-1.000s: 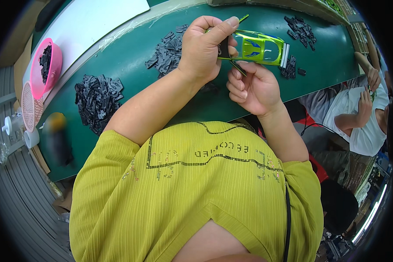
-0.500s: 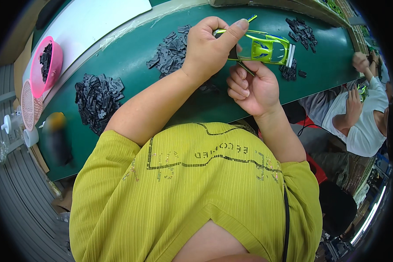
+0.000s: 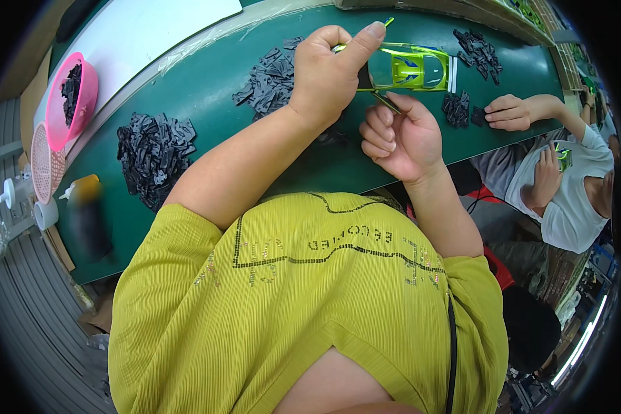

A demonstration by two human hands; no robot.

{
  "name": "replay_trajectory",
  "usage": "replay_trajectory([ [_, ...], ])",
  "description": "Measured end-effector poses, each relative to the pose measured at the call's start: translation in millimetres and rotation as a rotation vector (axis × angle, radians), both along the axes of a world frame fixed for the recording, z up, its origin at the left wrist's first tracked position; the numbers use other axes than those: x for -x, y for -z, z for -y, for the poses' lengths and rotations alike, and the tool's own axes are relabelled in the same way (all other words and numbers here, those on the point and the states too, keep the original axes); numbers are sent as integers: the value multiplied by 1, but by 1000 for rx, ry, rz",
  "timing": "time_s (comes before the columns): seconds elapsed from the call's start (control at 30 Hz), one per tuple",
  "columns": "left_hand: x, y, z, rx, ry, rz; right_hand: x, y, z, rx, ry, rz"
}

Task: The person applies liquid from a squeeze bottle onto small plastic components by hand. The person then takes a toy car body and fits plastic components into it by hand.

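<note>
My left hand [image 3: 330, 74] is closed round the front of a bright green toy car body [image 3: 412, 69] with a clear window and blue markings. A pale strip stands across the body's far right end. Just below the car's near side, my right hand [image 3: 408, 138] has its fingers curled and its thumb up. Between them is a small dark flat piece [image 3: 388, 103], its tip close to the car's edge; whether they touch I cannot tell. The left fingers' undersides and part of the car are hidden behind the hand.
Piles of black plastic pieces [image 3: 152, 153] lie on the green table [image 3: 221, 148]. A pink basket [image 3: 84, 103] of black pieces and a dark bottle [image 3: 90, 221] stand at left. On the right, a co-worker's hand [image 3: 509, 112] reaches to small black pieces [image 3: 455, 109].
The car body has turned so its clear window shows more, and it has shifted slightly left and away. The co-worker's hand has come onto the table beside the small black pieces.
</note>
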State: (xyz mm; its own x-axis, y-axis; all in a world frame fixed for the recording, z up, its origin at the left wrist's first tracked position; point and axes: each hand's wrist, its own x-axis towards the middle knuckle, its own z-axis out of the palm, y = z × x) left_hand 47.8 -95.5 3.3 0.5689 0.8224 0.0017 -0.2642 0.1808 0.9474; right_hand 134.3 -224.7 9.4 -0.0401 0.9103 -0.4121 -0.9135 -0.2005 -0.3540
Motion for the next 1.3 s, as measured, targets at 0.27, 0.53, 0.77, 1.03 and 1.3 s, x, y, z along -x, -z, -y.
replay_trajectory([
  [0.27, -2, 1, 2, 82, -10, 29, -7, 13, 2, -177, -7, -11],
  [0.53, 1, -2, 1, 23, -38, 17, -8, 4, 1, -88, -62, -39],
  [0.77, 1, 2, 6, -119, -55, -23, -12, 16, 4, -141, -50, 17],
  [1.03, 0, 3, 5, -114, -62, 9, 3, 8, -2, -22, 16, 104],
  [1.3, 1, 1, 5, -57, -46, 5, -3, 5, -1, -143, -42, 70],
])
